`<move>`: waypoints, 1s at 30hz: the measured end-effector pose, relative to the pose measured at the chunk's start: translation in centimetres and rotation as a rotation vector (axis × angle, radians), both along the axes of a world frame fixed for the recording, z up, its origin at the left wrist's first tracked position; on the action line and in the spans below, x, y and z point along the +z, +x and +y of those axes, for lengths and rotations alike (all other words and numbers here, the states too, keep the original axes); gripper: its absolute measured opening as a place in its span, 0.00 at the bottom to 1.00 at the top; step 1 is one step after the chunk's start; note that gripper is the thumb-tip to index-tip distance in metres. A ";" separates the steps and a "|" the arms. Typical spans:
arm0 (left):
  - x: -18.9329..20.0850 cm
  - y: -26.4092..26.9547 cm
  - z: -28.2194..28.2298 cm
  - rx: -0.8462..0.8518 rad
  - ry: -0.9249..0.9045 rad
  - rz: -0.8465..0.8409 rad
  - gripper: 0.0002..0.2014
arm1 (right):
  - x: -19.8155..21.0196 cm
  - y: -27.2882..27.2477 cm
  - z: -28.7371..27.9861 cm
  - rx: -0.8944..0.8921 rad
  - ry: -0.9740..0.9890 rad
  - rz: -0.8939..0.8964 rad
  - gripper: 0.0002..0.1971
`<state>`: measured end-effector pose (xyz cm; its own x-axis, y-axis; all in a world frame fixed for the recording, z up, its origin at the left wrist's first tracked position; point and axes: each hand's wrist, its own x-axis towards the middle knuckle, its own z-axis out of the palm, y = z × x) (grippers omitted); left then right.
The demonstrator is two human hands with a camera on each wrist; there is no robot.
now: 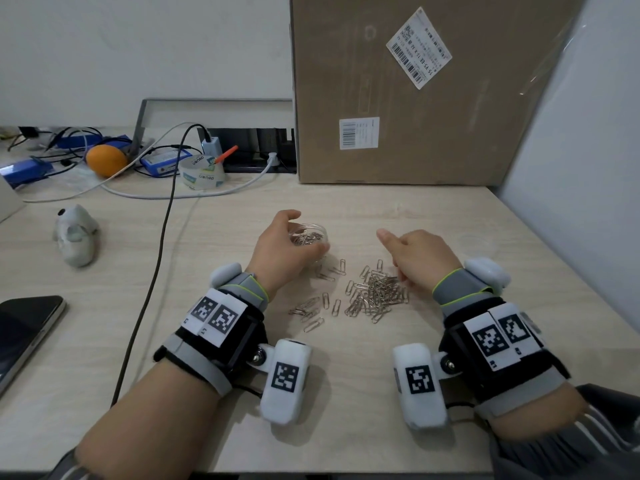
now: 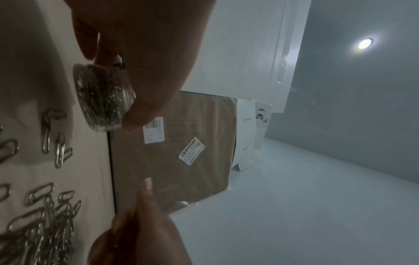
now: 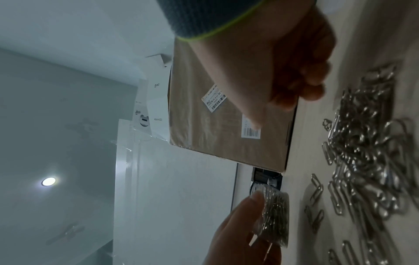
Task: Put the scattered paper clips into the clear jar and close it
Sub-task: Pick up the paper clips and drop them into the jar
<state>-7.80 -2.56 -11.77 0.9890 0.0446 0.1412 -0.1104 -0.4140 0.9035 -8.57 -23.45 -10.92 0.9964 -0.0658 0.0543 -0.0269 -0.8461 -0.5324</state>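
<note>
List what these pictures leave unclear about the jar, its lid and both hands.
- Jar: the left hand wrapped around it hides its lower wall in the head view.
- Lid: only a faint clear disc right of the right hand; too pale to confirm.
- Right hand's fingertips: curled under in the head view, blurred in the right wrist view; whether they pinch paper clips is unclear.

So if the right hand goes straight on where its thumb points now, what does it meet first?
Probably the clear jar that the left hand grips: the right hand has its thumb aimed left toward it over bare desk. Depth is unclear.
</note>
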 end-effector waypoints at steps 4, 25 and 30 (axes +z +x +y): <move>-0.1 0.2 0.2 0.026 0.010 0.018 0.34 | -0.3 -0.2 0.5 0.074 -0.058 0.141 0.33; -0.1 0.0 -0.2 0.027 0.025 0.018 0.34 | -0.1 -1.1 2.0 0.393 -0.105 0.111 0.24; -0.2 0.1 -0.3 0.023 0.027 0.020 0.34 | -0.2 -0.9 2.4 0.428 -0.121 0.039 0.10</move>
